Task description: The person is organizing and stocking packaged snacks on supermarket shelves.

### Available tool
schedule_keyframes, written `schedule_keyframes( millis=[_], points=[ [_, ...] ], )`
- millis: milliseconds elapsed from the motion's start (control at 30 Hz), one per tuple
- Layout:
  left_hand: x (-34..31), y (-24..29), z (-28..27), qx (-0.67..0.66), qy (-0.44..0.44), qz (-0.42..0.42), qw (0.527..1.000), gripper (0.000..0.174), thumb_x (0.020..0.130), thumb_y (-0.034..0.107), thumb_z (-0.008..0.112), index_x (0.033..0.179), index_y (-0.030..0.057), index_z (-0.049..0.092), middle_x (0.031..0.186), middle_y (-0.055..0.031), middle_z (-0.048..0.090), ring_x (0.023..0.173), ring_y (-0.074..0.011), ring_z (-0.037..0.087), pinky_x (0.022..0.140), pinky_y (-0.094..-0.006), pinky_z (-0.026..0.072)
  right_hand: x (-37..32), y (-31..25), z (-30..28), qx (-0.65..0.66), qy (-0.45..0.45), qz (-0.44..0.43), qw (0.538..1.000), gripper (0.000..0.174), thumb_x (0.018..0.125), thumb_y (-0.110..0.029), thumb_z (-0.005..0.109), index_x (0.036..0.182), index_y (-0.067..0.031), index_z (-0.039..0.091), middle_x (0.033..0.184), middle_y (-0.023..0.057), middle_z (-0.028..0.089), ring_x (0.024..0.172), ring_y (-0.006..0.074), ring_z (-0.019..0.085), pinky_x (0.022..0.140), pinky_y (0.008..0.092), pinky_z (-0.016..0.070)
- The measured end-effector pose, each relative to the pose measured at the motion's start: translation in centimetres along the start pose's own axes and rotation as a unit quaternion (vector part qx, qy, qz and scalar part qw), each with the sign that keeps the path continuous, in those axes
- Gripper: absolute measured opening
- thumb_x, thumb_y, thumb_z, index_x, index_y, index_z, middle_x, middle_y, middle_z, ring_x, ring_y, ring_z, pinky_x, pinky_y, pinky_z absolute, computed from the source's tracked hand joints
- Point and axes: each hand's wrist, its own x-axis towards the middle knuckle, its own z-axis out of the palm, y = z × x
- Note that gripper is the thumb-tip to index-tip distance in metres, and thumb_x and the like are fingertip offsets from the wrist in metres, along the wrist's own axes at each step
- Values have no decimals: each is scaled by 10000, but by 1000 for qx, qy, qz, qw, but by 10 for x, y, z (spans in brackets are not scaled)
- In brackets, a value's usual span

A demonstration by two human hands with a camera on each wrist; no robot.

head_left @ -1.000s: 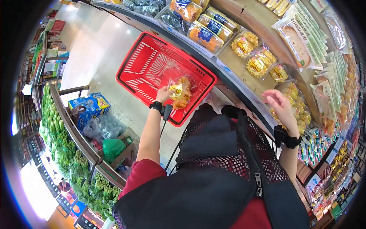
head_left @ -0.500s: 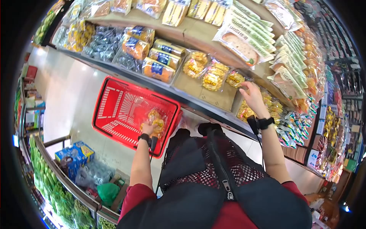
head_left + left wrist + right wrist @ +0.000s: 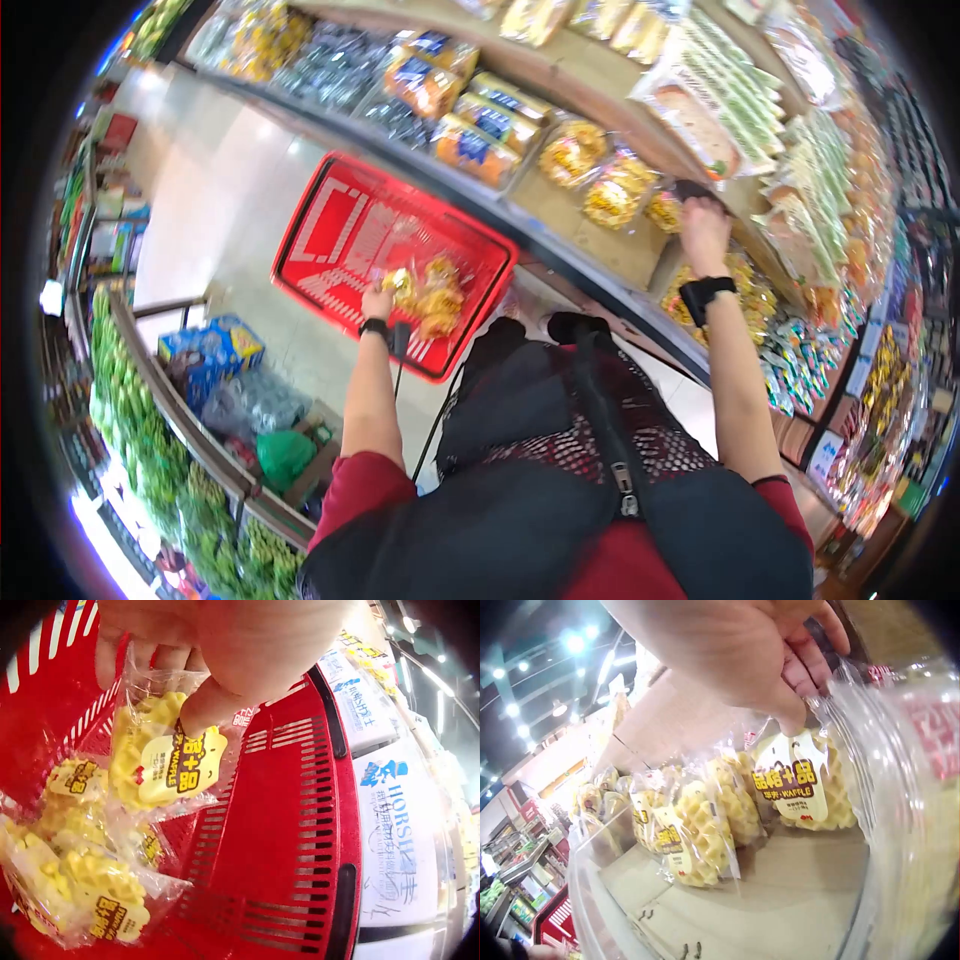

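Observation:
In the head view my left hand [image 3: 377,300] is over the red shopping basket [image 3: 325,235]. Its thumb and fingers pinch the top of a clear bag of waffles [image 3: 161,754] with a yellow label. Below that bag, more bagged waffles [image 3: 97,881] lie in the basket. On the bakery shelf, my right hand [image 3: 703,235] reaches to a bagged waffle pack [image 3: 802,787] standing near the back. Thumb and curled fingers grip the top of its wrapper. Other waffle packs [image 3: 697,832] stand beside it on the shelf's brown base.
Clear plastic dividers [image 3: 592,900] border the waffle section. Loaves with blue labels [image 3: 475,150] lie to its left, and sliced bread packs [image 3: 700,130] stand above. Behind the basket's left side are a blue box [image 3: 215,345] and a rack of green vegetables [image 3: 150,420].
My right hand has moved from above the shelf front to the waffle pack at the back and taken hold of its wrapper. My left hand stays at the basket with its bag.

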Motion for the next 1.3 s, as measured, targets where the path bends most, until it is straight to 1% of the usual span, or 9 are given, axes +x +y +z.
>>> schedule_keyframes(
  millis=[233, 400, 500, 600, 633, 933, 1067, 1200, 1300],
  points=[
    [-37, 39, -14, 187, 16, -90, 978, 509, 789, 166, 560, 1244, 51, 363, 1060, -307, 599, 1044, -440, 578, 891, -486, 465, -44, 4, -51, 172, 117, -63, 976, 61, 855, -85, 562, 861, -32, 531, 860, 135, 567, 811, 346, 543, 710, 419, 452],
    [-41, 37, 14, 282, -36, -119, 951, 861, 794, 176, 611, 1468, 108, 79, 1171, -273, 560, 1006, -394, 615, 840, -471, 500, -73, 20, -70, 517, -8, 118, 848, 95, 936, -117, 541, 912, -26, 529, 814, 41, 597, 754, 139, 584, 692, 269, 457],
    [-64, 68, 16, 377, 5, -76, 923, 945, 816, 215, 614, 1479, 147, -55, 1385, -298, 321, 946, -399, 628, 788, -477, 514, -83, 11, -80, 617, -48, 131, 775, 98, 943, -123, 540, 928, -27, 541, 833, 5, 581, 794, 68, 572, 697, 223, 461],
    [-65, 67, 21, 395, -5, -84, 915, 909, 849, 229, 593, 1479, 176, -60, 1329, -285, 413, 995, -398, 615, 820, -479, 505, -88, -5, -88, 692, -84, 139, 703, 101, 935, -131, 556, 950, -30, 556, 841, 13, 590, 772, 78, 579, 697, 219, 474],
    [-64, 62, 25, 448, 15, -70, 891, 853, 866, 412, 580, 1480, 148, 50, 1238, -208, 505, 928, -306, 642, 737, -439, 517, -89, -10, -88, 694, -87, 138, 701, 108, 933, -133, 562, 950, -27, 557, 840, 14, 595, 771, 77, 579, 694, 226, 480],
    [-67, 88, 29, 595, -2, -77, 800, 929, 765, 585, 610, 1425, 16, 289, 1343, -182, 479, 1152, -294, 531, 917, -424, 435, -90, -31, -102, 724, -114, 123, 669, 98, 928, -109, 562, 938, -13, 545, 821, 9, 606, 768, 61, 565, 706, 221, 470],
    [-106, 174, 23, 78, -270, 161, 946, 510, 874, 361, 606, 1248, 19, 548, 1141, -142, 634, 1099, -250, 585, 970, -356, 427, -88, -36, -101, 725, -142, 109, 665, 95, 925, -103, 567, 946, -12, 548, 844, 10, 609, 791, 64, 566, 728, 235, 480],
    [-212, 312, -4, -254, -494, 136, 820, 535, 929, 253, 566, 1368, 2, 390, 1300, -158, 519, 1216, -223, 491, 996, -327, 409, -82, -53, -103, 744, -184, 71, 639, 98, 925, -105, 568, 957, -14, 552, 875, 17, 612, 807, 66, 566, 734, 231, 477],
    [-241, 334, 12, -290, -520, 190, 781, 578, 902, 175, 614, 1379, -14, 349, 1318, -143, 488, 1229, -187, 457, 994, -319, 408, -76, -74, -109, 710, -215, 25, 670, 102, 925, -104, 566, 976, -16, 554, 894, 19, 612, 816, 74, 570, 746, 236, 478]
  ],
)
